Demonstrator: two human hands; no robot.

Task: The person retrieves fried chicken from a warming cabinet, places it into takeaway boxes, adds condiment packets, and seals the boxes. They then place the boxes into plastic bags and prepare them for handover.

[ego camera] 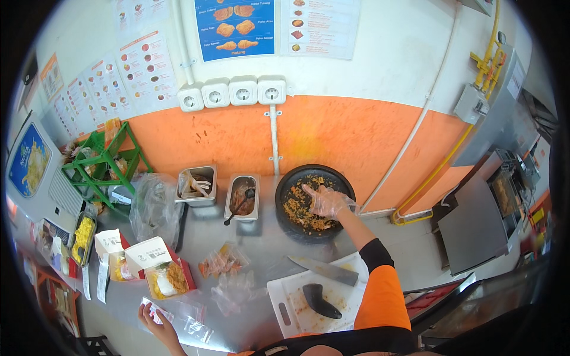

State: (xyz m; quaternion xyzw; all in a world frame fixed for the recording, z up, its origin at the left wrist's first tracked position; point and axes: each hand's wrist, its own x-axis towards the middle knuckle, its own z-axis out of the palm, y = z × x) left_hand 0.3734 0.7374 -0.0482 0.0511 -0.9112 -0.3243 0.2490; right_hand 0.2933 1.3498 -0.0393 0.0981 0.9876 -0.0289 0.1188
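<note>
My right hand (327, 202), in a clear plastic glove, reaches into a round black stone-like dish (283, 182) that holds crumbly orange-brown food (297, 207); whether its fingers grip any is unclear. Bare, my left hand (158, 327) is at a small white packet with red print (156, 311) by the table's front edge; its grip is hard to make out. Just beyond it stands an open food box (191, 271) with rice and a fried piece, beside a second open box (116, 267). A knife (329, 270) and a dark curved pestle (318, 302) lie on the white cutting board (285, 289).
Two steel containers (256, 216) (196, 200) stand near the wall, the nearer one holding a dark spoon. Plastic bags (156, 209), filled packets (222, 262) and a green rack (111, 155) are left of centre. A tray of yellow food (83, 238) sits farther left.
</note>
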